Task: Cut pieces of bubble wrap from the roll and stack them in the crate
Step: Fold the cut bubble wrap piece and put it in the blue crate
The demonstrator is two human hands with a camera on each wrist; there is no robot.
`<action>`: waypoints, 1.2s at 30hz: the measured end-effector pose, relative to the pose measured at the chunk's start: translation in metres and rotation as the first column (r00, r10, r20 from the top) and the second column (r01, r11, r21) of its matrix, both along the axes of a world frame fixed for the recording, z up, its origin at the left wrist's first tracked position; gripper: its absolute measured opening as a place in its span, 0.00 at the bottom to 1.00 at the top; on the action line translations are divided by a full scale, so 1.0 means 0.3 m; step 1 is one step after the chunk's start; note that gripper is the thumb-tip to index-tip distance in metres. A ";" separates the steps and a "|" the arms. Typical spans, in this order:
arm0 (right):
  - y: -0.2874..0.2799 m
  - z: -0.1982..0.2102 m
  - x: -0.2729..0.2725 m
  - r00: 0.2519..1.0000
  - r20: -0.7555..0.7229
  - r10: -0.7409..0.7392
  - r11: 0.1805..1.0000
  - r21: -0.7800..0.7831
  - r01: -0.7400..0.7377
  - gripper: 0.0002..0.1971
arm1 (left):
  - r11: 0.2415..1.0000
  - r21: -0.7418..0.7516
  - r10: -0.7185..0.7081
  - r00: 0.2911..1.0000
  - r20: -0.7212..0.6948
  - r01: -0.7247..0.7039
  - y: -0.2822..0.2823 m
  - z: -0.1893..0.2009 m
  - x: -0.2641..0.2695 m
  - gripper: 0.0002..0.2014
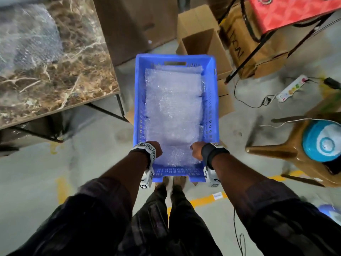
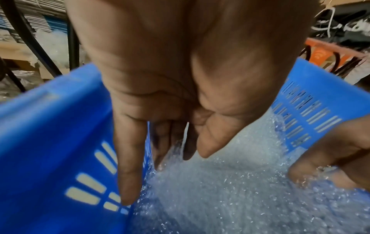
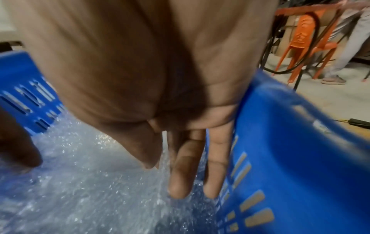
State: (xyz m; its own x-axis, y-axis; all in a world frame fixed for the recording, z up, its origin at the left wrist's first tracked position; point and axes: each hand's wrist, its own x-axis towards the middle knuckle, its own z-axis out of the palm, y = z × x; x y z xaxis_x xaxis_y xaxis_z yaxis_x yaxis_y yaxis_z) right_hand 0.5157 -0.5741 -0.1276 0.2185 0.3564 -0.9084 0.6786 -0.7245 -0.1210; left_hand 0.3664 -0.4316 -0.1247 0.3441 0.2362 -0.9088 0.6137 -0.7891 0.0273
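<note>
At 12 o'clock ahead of you, on the floor: blue crate (image 1: 210, 100), holding stacked bubble wrap pieces (image 1: 173, 108). Your left hand (image 1: 154, 148) and right hand (image 1: 196, 151): fingers straight, pointing down onto the top sheet's near edge, apparently pressing rather than pinching. At 10 o'clock: marble-topped bench (image 1: 55, 74).

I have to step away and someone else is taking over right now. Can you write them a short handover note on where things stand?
Left hand: fingers straight, pointing down onto the bubble wrap at the near left of the blue crate.
Right hand: the same at the near right; neither hand grips anything.
Done: a stack of cut pieces lies flat in the crate, which stands on the floor.
More bubble wrap lies on the marble-top table to the left.
Left: let go, return to the table, cut and stack more. No cutting tool is visible.
</note>
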 end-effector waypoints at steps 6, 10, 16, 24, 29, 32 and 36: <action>0.020 -0.150 0.007 0.992 -0.033 0.119 0.989 -0.088 -0.122 0.22 | 0.996 -0.083 -0.034 0.992 -0.120 0.024 -0.002 -0.067 -0.010 0.17; 0.003 -0.191 -0.014 0.980 -0.005 0.199 0.971 -0.131 -0.198 0.27 | 0.988 -0.133 -0.097 0.980 -0.172 0.075 -0.017 -0.107 -0.027 0.16; 0.019 -0.183 -0.022 0.988 -0.017 0.153 0.983 -0.101 -0.154 0.24 | 0.999 -0.050 0.000 0.996 -0.087 -0.004 -0.008 -0.123 -0.022 0.19; 0.052 -0.201 -0.032 0.996 -0.038 0.079 0.997 0.006 -0.079 0.28 | 0.994 -0.046 0.104 0.995 0.011 -0.103 0.006 -0.112 0.086 0.18; 0.044 -0.241 -0.025 0.992 -0.092 0.085 0.996 -0.016 -0.087 0.29 | 0.995 -0.090 0.046 0.999 -0.020 -0.048 0.023 -0.186 0.056 0.18; 0.049 -0.256 -0.016 0.990 -0.115 0.082 0.997 -0.006 -0.083 0.26 | 0.995 -0.093 0.019 0.999 -0.038 -0.022 0.013 -0.234 0.032 0.18; 0.049 -0.269 -0.007 0.988 -0.139 0.067 0.998 -0.006 -0.068 0.26 | 0.993 -0.122 -0.004 1.000 -0.010 0.002 -0.002 -0.251 0.033 0.17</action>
State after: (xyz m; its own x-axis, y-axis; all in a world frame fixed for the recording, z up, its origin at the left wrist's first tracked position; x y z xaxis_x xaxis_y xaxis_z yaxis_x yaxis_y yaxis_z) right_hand 0.5136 -0.5595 -0.2085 0.0661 0.3562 -0.9321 0.7033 -0.6792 -0.2097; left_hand 0.3764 -0.4322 -0.2000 0.3352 0.1223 -0.9342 0.6121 -0.7821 0.1172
